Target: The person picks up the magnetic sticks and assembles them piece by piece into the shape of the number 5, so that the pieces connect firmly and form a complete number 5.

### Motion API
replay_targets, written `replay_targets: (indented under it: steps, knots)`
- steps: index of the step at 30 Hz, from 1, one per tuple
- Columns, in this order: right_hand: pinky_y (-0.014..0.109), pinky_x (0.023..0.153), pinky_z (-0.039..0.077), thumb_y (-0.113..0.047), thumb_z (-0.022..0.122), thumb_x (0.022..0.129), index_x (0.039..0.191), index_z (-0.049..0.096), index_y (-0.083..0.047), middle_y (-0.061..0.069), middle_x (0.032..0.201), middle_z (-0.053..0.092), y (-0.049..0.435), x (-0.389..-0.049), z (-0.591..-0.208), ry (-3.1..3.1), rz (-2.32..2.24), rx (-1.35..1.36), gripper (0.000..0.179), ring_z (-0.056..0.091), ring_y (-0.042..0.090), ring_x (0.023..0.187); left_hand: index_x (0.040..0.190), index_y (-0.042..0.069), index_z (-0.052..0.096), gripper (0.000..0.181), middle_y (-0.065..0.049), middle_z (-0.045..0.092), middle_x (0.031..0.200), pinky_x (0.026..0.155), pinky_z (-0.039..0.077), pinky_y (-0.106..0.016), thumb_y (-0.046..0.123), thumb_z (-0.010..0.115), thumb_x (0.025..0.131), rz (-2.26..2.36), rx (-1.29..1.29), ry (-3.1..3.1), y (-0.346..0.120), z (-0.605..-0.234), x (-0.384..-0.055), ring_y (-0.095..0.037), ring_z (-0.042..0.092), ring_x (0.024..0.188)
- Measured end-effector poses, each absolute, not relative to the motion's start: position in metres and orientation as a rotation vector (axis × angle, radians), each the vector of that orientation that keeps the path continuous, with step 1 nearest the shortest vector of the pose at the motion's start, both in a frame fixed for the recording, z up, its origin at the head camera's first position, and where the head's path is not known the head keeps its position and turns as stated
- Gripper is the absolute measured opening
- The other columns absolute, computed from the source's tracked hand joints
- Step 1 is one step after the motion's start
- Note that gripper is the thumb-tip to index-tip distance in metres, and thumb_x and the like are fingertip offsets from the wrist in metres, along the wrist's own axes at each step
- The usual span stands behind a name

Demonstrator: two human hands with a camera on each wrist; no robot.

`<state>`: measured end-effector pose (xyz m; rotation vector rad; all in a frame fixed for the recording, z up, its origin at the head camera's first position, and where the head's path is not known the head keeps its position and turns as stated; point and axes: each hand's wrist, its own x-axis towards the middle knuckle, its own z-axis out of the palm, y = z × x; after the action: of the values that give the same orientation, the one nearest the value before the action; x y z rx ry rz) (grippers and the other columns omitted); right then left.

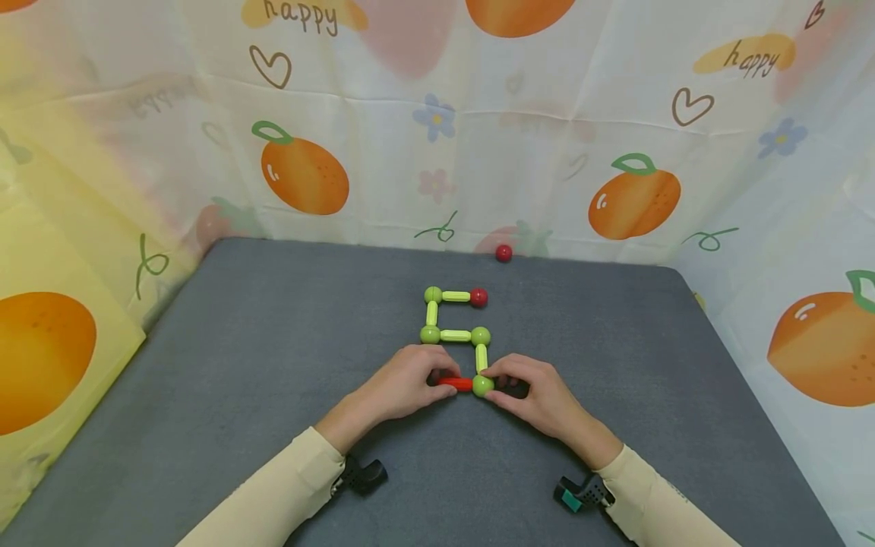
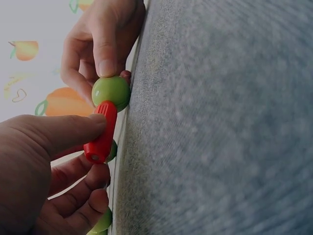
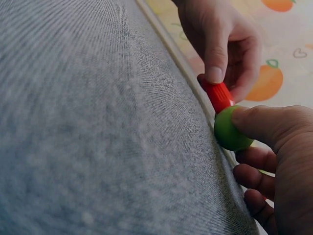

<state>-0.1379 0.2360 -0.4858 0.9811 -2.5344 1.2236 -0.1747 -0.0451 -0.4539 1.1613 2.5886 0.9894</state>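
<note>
My left hand (image 1: 414, 381) pinches a red rod (image 1: 456, 384) between thumb and fingers. The rod's right end touches a green ball (image 1: 482, 386), which my right hand (image 1: 540, 393) grips from the other side. In the left wrist view the red rod (image 2: 102, 131) meets the green ball (image 2: 111, 93) end on. From that ball a yellow-green rod (image 1: 481, 358) runs up to another green ball (image 1: 481, 336). The chain goes on left to a green ball (image 1: 430, 334), up to a green ball (image 1: 434, 295), then right along a rod to a dark red ball (image 1: 478, 297).
A loose red ball (image 1: 503, 253) lies at the far edge of the grey table (image 1: 273, 342). Behind the table hangs a patterned curtain (image 1: 383, 152) with oranges on it. Both wrists carry small black cameras (image 1: 365, 476).
</note>
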Motion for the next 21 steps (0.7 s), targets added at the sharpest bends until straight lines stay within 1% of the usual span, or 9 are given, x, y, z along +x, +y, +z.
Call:
replay_targets:
  steps: [2,5,8,10,14,16,18,21]
  knots:
    - [0.032,0.075,0.057,-0.011,0.088,0.094,0.119,0.079,-0.023,-0.012,0.105,0.07,0.236,-0.138,-0.486,-2.531,1.226,0.983,0.029,0.065,0.014,0.086,0.109,0.014,0.083,0.013,0.007,0.069,0.096,0.07,0.05,-0.029,0.016,0.086,0.097,0.996,1.157,2.587,-0.046,-0.454,-0.175,-0.009,0.057,0.077]
    - [0.032,0.075,0.057,-0.011,0.088,0.094,0.119,0.079,-0.023,-0.012,0.104,0.07,0.236,-0.138,-0.486,-2.521,1.222,0.991,0.029,0.065,0.014,0.086,0.111,0.014,0.083,0.015,0.008,0.072,0.099,0.077,0.054,-0.031,0.018,0.086,0.097,1.016,1.142,2.589,-0.048,-0.452,-0.178,-0.011,0.062,0.083]
    - [0.032,0.074,0.057,-0.011,0.088,0.094,0.119,0.079,-0.023,-0.011,0.104,0.07,0.235,-0.139,-0.487,-2.51,1.221,1.0,0.029,0.065,0.014,0.085,0.115,0.012,0.082,0.018,0.006,0.074,0.105,0.084,0.057,-0.034,0.019,0.085,0.098,1.068,1.114,2.586,-0.049,-0.446,-0.187,-0.013,0.067,0.091]
    - [0.032,0.074,0.057,-0.012,0.088,0.094,0.119,0.079,-0.023,-0.011,0.104,0.07,0.235,-0.14,-0.488,-2.507,1.216,1.008,0.029,0.065,0.014,0.085,0.118,0.01,0.082,0.021,0.003,0.076,0.108,0.087,0.058,-0.036,0.019,0.083,0.099,1.088,1.087,2.585,-0.048,-0.438,-0.196,-0.014,0.068,0.095]
    - [0.031,0.075,0.056,-0.014,0.088,0.095,0.12,0.079,-0.024,-0.012,0.104,0.07,0.235,-0.139,-0.49,-2.526,1.22,0.997,0.029,0.064,0.013,0.086,0.124,0.009,0.08,0.025,-0.005,0.077,0.116,0.09,0.057,-0.039,0.019,0.081,0.101,1.022,1.077,2.583,-0.038,-0.415,-0.227,-0.023,0.07,0.102]
    - [0.031,0.075,0.056,-0.014,0.088,0.095,0.121,0.079,-0.025,-0.012,0.103,0.069,0.236,-0.138,-0.49,-2.527,1.224,0.988,0.03,0.064,0.012,0.086,0.129,0.008,0.079,0.028,-0.008,0.075,0.123,0.094,0.056,-0.041,0.019,0.078,0.103,0.936,1.09,2.605,-0.03,-0.404,-0.248,-0.027,0.069,0.109]
    - [0.031,0.075,0.056,-0.013,0.088,0.094,0.121,0.079,-0.026,-0.012,0.103,0.069,0.236,-0.138,-0.49,-2.528,1.226,0.975,0.031,0.063,0.011,0.087,0.134,0.008,0.076,0.031,-0.011,0.071,0.129,0.099,0.055,-0.042,0.019,0.076,0.105,0.839,1.101,2.652,-0.023,-0.397,-0.269,-0.029,0.068,0.117]
    - [0.031,0.076,0.056,-0.014,0.088,0.095,0.121,0.079,-0.026,-0.012,0.104,0.069,0.236,-0.138,-0.49,-2.539,1.222,0.97,0.03,0.063,0.011,0.087,0.141,0.008,0.071,0.035,-0.012,0.066,0.139,0.104,0.052,-0.044,0.02,0.072,0.108,0.686,1.098,2.73,-0.011,-0.392,-0.299,-0.029,0.064,0.124]
